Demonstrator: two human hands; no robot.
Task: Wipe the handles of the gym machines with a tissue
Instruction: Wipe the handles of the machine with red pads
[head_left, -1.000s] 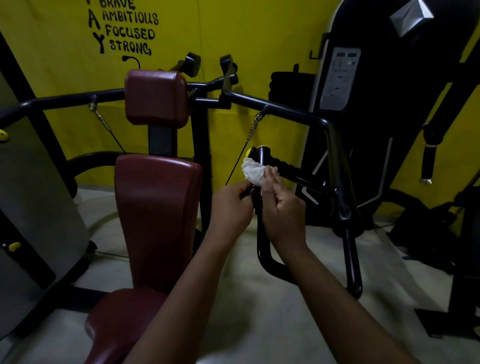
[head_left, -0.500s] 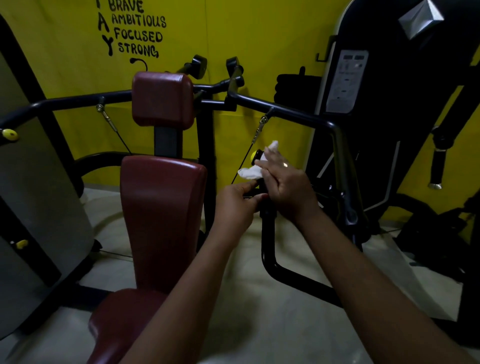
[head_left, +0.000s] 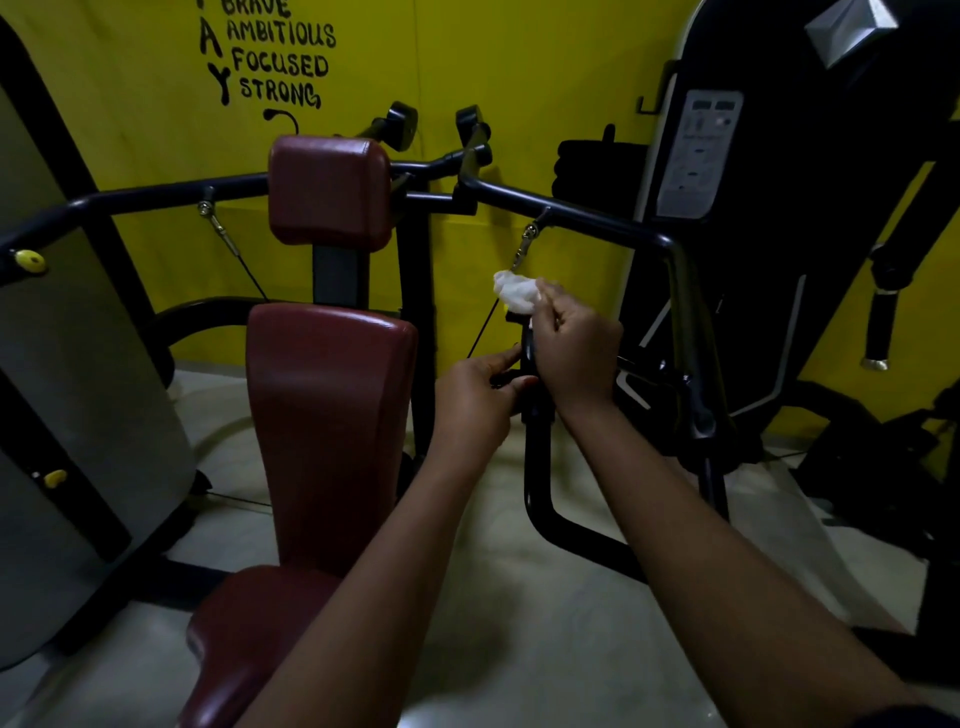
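handle (head_left: 535, 467) of the seated press machine stands just right of the dark red backrest (head_left: 332, 415). it is a black tube whose long axis runs nearly straight up and down. its top end points toward the ceiling, and at the bottom it bends away to the right, low over the pale floor (head_left: 467, 597). a crumpled white tissue (head_left: 514, 293) sits at that top end, in front of the yellow wall (head_left: 519, 78) and close by the thin cable (head_left: 483, 332) that hangs from a clip on the overhead arm (head_left: 597, 221).

the right hand (head_left: 576, 353) reaches in from the lower right, forearm stretched long, with the back of the hand showing. its fingertips and thumb are drawn together and pinch the tissue, holding it at the top of the handle. the left hand (head_left: 478, 400) comes up beside the backrest, lower than the right hand and just beside it. its fingers and thumb are curled round a dark part of the handle under the right hand, though the light is too dim to see exactly which piece they clasp.

a matching red headrest (head_left: 330, 189) sits above the backrest, a grey shroud (head_left: 78, 364) stands at the left, and a tall black machine (head_left: 779, 234) fills the right.
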